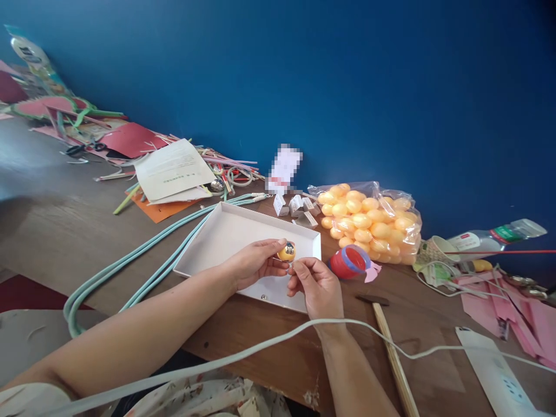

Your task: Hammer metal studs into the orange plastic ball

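"Holding a yellow-and-silver ball (286,251) over the right part of a white tray (243,226), my left hand (254,265) takes the centre of the head view, which I follow from a remote post."

"How does the grip stand?"

"My left thumb and bent fingers pinch the ball between them. My right hand (320,284) meets it from the other side, thumb and forefinger pressed together just under the ball. Whether a small piece sits between those tips, I cannot tell."

"And inside the tray?"

"A small metal piece (263,297) lies by the near edge, below my hands."

"What surrounds the scene on the right?"

"Small boxes (296,206) sit behind the tray, near a clear bag of orange balls (369,223). A red cup (341,265) with a blue rim lies tilted beyond my right hand. A hammer (396,366) rests on the brown table to the right of my right forearm, its head at the far end. A white cable (343,321) passes across my right wrist."

"And on the left?"

"Aqua cords (69,313) curve beside the tray. Farther back, a printed sheet (174,171) tops a spread of coloured paper, against a blue wall (278,87)."
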The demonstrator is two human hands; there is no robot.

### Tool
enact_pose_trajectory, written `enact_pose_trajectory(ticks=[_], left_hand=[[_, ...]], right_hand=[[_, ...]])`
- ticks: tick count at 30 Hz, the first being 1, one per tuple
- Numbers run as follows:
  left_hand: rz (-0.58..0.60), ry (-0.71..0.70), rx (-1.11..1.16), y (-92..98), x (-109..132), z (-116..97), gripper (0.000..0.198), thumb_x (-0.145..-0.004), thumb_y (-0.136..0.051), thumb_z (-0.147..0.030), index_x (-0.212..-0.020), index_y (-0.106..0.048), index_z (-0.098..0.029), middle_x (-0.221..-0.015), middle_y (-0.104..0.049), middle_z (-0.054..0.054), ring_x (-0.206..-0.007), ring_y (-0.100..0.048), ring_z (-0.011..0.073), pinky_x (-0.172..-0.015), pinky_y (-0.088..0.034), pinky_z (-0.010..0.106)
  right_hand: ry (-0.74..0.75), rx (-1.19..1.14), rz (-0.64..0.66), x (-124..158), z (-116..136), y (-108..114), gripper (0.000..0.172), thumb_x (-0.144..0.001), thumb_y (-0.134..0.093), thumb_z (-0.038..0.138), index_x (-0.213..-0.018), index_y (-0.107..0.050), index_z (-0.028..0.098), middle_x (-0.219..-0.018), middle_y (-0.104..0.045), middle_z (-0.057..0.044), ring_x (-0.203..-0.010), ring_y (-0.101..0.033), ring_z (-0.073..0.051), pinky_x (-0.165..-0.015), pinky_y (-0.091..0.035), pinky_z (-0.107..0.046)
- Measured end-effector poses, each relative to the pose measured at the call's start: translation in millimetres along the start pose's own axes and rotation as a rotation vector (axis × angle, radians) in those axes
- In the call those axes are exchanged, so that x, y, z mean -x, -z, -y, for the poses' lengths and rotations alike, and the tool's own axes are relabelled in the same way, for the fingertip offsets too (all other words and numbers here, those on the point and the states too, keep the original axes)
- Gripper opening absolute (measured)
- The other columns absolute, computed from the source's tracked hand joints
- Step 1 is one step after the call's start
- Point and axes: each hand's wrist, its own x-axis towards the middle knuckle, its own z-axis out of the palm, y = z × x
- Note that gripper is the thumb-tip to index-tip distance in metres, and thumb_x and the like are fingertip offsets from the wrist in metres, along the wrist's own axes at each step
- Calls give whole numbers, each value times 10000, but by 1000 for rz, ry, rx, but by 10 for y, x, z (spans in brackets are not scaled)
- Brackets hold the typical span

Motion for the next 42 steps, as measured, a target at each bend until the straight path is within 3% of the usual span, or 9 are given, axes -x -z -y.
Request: enact_pose_trajectory(ticks=[6,10,19,24,29,42], left_hand=[[17,-10,-19,34,-27,27,200,-910,-487,-250,-925,-614,-96,-826,-642,96,-672,-635,111,-617,-546,188],[7,-5,-9,40,-27,34,194,-901,-504,-250,-890,-621,-97,-843,-642,92,-654,-625,100,-609,-548,189],[25,-13,-62,31,-17,48,261,-845,-599,-359,-917,-639,-111,-876,-644,85,-659,-621,107,-615,-554,219],[59,-15,-96,49,-24,69,359,-778,-657,-452,-899,-642,-114,-892,-641,84,-684,-622,111,-635,-548,232],[101,-31,-145,52,-8,62,383,-732,-708,-439,-937,-662,-119,-887,-641,67,-694,-607,100,-695,-539,250],[37,-67,-285,13,-3,57,453,-676,-712,-525,-822,-674,-99,-703,-624,46,-621,-581,113,-652,-527,279]], right_hand=[[-49,-146,-106,-33,-24,-1,236,-725,-737,388,-725,-653,167,-631,-649,10,-466,-557,-72,-405,-484,-169],[-94,-245,-92,-46,1,13,218,-693,-770,339,-784,-669,168,-728,-670,-3,-549,-584,-73,-446,-500,-151],[-58,-212,-69,-32,27,11,196,-678,-781,282,-786,-651,184,-713,-665,5,-538,-557,-84,-443,-484,-183],[-52,-229,-73,-49,-16,40,170,-694,-776,284,-779,-663,188,-603,-602,42,-510,-520,-70,-443,-460,-167],[-56,-230,-57,-41,5,40,164,-701,-770,286,-778,-669,183,-554,-591,44,-486,-507,-71,-433,-451,-170],[-49,-168,-81,-52,4,32,195,-653,-784,299,-755,-662,186,-559,-588,48,-404,-432,-52,-363,-365,-173]])
